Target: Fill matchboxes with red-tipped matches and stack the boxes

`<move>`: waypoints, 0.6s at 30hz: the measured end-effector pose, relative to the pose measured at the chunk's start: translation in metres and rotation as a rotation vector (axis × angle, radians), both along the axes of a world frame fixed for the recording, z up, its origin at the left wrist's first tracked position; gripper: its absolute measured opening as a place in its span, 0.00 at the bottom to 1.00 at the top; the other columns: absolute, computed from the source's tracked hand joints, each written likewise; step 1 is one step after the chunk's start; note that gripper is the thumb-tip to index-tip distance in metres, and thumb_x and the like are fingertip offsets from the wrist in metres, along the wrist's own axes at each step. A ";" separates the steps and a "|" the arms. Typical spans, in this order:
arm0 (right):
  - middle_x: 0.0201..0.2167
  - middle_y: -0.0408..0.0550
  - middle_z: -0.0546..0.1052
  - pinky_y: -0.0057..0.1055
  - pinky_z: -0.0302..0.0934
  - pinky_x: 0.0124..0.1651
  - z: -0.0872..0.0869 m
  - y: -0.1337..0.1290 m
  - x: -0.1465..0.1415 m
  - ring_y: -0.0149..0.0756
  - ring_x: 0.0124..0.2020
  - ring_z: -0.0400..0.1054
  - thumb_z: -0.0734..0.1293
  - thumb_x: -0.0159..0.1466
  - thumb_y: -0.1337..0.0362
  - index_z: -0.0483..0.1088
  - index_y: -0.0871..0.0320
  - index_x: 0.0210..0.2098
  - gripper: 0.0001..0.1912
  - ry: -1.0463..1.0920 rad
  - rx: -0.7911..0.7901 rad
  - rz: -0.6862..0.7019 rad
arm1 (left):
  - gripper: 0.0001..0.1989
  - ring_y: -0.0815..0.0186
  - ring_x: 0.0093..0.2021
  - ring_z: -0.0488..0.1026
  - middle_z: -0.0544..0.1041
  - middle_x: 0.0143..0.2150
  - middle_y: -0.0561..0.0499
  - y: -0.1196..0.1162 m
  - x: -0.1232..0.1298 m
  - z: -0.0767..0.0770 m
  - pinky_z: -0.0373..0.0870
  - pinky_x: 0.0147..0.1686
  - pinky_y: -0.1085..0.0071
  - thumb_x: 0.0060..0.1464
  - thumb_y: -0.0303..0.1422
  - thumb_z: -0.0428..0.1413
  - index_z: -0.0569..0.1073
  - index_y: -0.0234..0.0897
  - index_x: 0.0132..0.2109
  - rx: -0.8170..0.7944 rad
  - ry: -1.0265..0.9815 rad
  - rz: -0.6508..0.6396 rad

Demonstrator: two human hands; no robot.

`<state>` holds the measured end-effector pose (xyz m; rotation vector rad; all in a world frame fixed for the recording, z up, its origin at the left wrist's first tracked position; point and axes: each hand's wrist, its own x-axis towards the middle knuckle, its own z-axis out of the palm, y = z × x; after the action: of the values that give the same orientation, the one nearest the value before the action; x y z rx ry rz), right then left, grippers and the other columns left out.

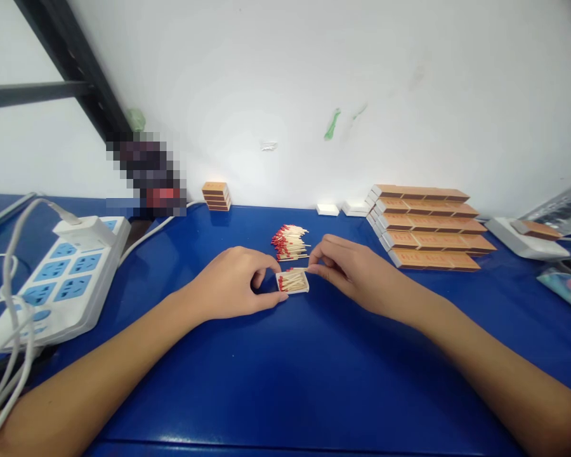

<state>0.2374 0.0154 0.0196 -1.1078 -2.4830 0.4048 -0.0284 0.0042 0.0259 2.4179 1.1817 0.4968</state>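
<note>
A small white matchbox tray (293, 291) lies on the blue table, with red-tipped matches (292, 280) inside it. The thumb and a finger of my left hand (238, 284) grip the tray's left end. At its right end, my right hand (354, 270) pinches the pale end of a match, which lies over the tray's far edge with its head pointing left. Just behind the tray is a loose pile of red-headed matches (291, 242), touched by neither hand.
Stacked matchboxes (431, 225) stand at the back right, and a smaller stack (216, 197) at the back left. White trays (328, 209) lie by the wall. A power strip (71, 273) with cables is at the left; a white device (526, 238) is at the right.
</note>
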 end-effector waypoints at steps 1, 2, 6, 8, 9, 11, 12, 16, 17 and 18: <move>0.37 0.45 0.71 0.30 0.57 0.35 0.000 -0.001 -0.001 0.32 0.32 0.65 0.64 0.75 0.63 0.70 0.56 0.41 0.06 -0.008 -0.012 0.027 | 0.14 0.72 0.24 0.67 0.73 0.25 0.58 0.000 0.000 0.000 0.59 0.26 0.72 0.55 0.44 0.65 0.82 0.41 0.44 0.001 0.001 -0.002; 0.37 0.45 0.71 0.30 0.57 0.35 0.000 -0.002 -0.001 0.32 0.32 0.65 0.64 0.75 0.64 0.71 0.56 0.41 0.06 -0.010 -0.019 0.050 | 0.14 0.72 0.24 0.67 0.72 0.25 0.58 0.000 0.000 0.000 0.58 0.26 0.72 0.55 0.44 0.65 0.82 0.41 0.44 0.000 0.003 -0.003; 0.37 0.45 0.71 0.29 0.57 0.35 -0.002 -0.004 -0.005 0.32 0.33 0.65 0.65 0.74 0.65 0.73 0.56 0.42 0.04 0.045 -0.001 0.066 | 0.14 0.72 0.24 0.66 0.72 0.25 0.58 -0.001 0.000 0.000 0.59 0.26 0.72 0.56 0.44 0.65 0.82 0.42 0.44 0.008 0.011 -0.008; 0.37 0.45 0.71 0.29 0.58 0.35 -0.004 -0.004 -0.007 0.32 0.33 0.64 0.66 0.73 0.65 0.74 0.56 0.42 0.04 0.068 -0.009 0.063 | 0.14 0.72 0.24 0.67 0.72 0.25 0.58 -0.001 0.000 0.000 0.59 0.27 0.72 0.56 0.44 0.65 0.82 0.42 0.45 0.012 0.010 -0.013; 0.37 0.45 0.70 0.29 0.58 0.35 -0.004 -0.004 -0.007 0.32 0.33 0.64 0.66 0.73 0.65 0.74 0.56 0.42 0.04 0.074 -0.018 0.071 | 0.14 0.72 0.24 0.67 0.72 0.25 0.58 -0.001 0.000 0.000 0.59 0.27 0.72 0.56 0.43 0.65 0.82 0.41 0.45 0.014 0.008 -0.017; 0.37 0.45 0.71 0.29 0.58 0.36 -0.007 -0.005 -0.009 0.31 0.33 0.64 0.65 0.74 0.66 0.74 0.57 0.43 0.05 0.077 -0.031 0.095 | 0.14 0.71 0.25 0.67 0.73 0.25 0.58 -0.001 0.000 -0.001 0.60 0.27 0.72 0.56 0.44 0.65 0.82 0.41 0.45 0.017 0.002 -0.019; 0.38 0.46 0.71 0.29 0.58 0.36 -0.008 -0.005 -0.009 0.31 0.34 0.64 0.65 0.74 0.66 0.74 0.57 0.43 0.05 0.078 -0.032 0.104 | 0.14 0.71 0.25 0.68 0.73 0.25 0.58 -0.001 0.000 -0.001 0.60 0.27 0.72 0.56 0.44 0.65 0.82 0.41 0.45 0.020 0.000 -0.018; 0.39 0.47 0.72 0.29 0.58 0.37 -0.008 -0.006 -0.011 0.32 0.35 0.65 0.64 0.75 0.67 0.75 0.57 0.44 0.07 0.082 -0.026 0.117 | 0.15 0.72 0.24 0.67 0.73 0.25 0.58 -0.001 0.000 -0.002 0.60 0.27 0.72 0.56 0.45 0.64 0.82 0.42 0.46 0.033 0.000 -0.018; 0.38 0.47 0.71 0.30 0.58 0.37 -0.008 -0.006 -0.011 0.32 0.35 0.65 0.63 0.75 0.66 0.75 0.57 0.43 0.07 0.085 -0.027 0.117 | 0.15 0.72 0.24 0.67 0.73 0.25 0.58 -0.001 0.000 -0.002 0.60 0.27 0.72 0.57 0.45 0.65 0.82 0.41 0.46 0.035 0.003 -0.023; 0.37 0.46 0.71 0.30 0.58 0.37 -0.007 -0.007 -0.011 0.32 0.35 0.65 0.63 0.75 0.65 0.75 0.57 0.43 0.08 0.089 -0.028 0.117 | 0.15 0.72 0.24 0.67 0.73 0.25 0.58 -0.001 0.001 -0.001 0.60 0.27 0.72 0.56 0.44 0.65 0.82 0.41 0.46 0.035 0.007 -0.027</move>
<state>0.2262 0.0089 0.0126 -0.9363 -2.4772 0.5124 -0.0279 0.0031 0.0247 2.4636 1.1513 0.5051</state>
